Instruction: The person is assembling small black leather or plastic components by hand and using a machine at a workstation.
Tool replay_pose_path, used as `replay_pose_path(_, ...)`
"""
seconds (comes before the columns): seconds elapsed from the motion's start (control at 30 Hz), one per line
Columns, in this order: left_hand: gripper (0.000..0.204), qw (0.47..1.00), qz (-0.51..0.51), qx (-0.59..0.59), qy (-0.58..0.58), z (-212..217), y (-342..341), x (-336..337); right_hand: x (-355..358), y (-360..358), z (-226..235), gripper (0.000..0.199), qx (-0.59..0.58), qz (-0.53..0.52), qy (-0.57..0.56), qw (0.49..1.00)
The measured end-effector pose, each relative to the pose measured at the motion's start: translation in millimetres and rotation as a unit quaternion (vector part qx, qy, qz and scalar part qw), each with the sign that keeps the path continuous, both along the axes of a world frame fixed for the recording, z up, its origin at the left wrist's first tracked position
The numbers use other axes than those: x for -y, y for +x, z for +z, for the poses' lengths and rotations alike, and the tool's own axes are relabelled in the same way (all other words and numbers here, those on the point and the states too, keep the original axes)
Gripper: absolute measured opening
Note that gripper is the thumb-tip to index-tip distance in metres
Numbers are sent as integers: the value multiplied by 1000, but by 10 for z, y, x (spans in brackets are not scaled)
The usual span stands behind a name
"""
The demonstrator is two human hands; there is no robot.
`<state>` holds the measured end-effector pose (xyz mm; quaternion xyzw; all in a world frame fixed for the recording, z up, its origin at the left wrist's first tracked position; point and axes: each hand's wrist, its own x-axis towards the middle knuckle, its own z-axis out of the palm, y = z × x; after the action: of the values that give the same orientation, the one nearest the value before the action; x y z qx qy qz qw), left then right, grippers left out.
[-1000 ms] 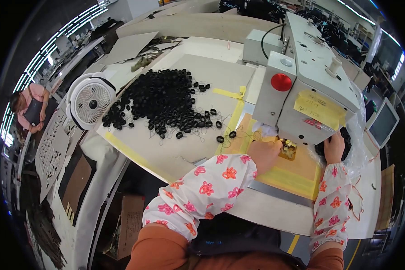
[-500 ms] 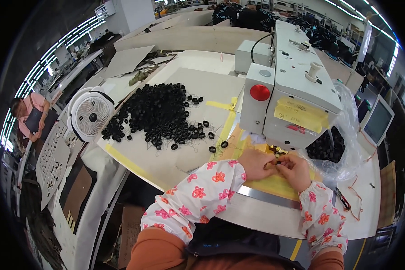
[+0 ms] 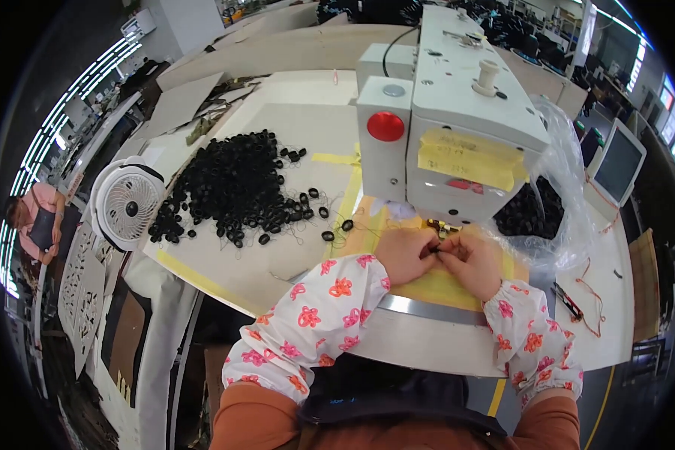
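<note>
My left hand and my right hand meet just in front of the sewing machine's brass-coloured foot area. Both are closed, thumbs and fingertips pinched together on a small black piece. Fingers cover most of it, so its shape cannot be made out. The white sewing machine stands directly beyond my hands. Under them lies a yellow-taped work surface. To the left, a large heap of small black fabric loops with loose thread tails spreads over the board; a few loops lie nearer my left hand.
A clear plastic bag holding more black pieces sits right of the machine. Thread snips and an orange cord lie at the right. A white fan stands at the left. Farther left, another person works. A screen is at far right.
The whole view has shifted, so the machine and heap appear farther left and higher. Both hands stay pinched together in front of the machine's foot, fingertips slightly closer together.
</note>
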<state>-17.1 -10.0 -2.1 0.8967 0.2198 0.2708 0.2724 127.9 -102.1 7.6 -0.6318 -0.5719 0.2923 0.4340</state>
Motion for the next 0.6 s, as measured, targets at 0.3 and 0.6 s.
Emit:
replay_pose_path(0.3,22,975,-74,-37,-206,188,-128,-89,-2,-54,11,21,66,40,186,980)
replay_pose_path(0.6,27,981,-77,-76,-162,159,-95,-46,46,-66,-67,18,130,16,179,975)
